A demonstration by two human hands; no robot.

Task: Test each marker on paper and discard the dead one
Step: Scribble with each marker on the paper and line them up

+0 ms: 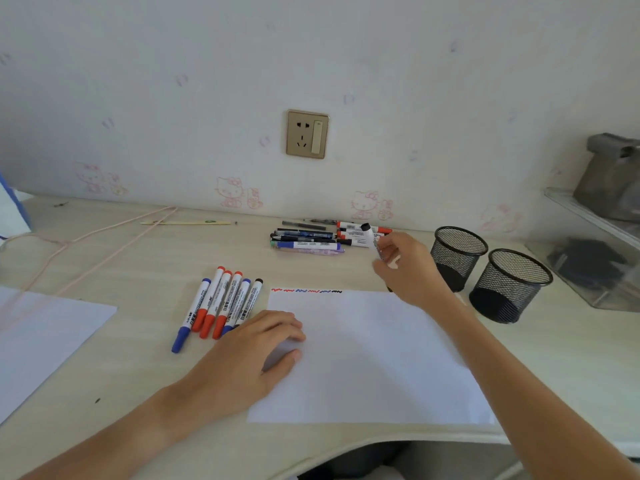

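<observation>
- While the left hand (256,355) is lying flat with relaxed fingers on the near left corner of the sheet of paper (367,358), grasping nothing, the right hand (407,268) is reaching past the sheet's far right corner.
- The right hand is pinching a black-capped marker (372,239) between curled fingers, holding it tilted with the cap pointing up and away from the sheet.
- Short squiggles (306,291) in red, blue and black are running along the sheet's far edge.
- Six capped markers (221,306) are lying side by side just left of the sheet, red, blue and black, with the nearest ends close to the left hand.
- A loose pile of pens and markers (311,239) is sitting beyond the sheet's far edge, near the wall, just left of the held marker.
- Two black mesh cups (485,271) are standing upright to the right of the sheet, close beside each other.
- A second sheet (45,337) is lying well apart to the left of the main sheet.
- A wall socket (307,134) is showing above the pile, beyond the sheet.
</observation>
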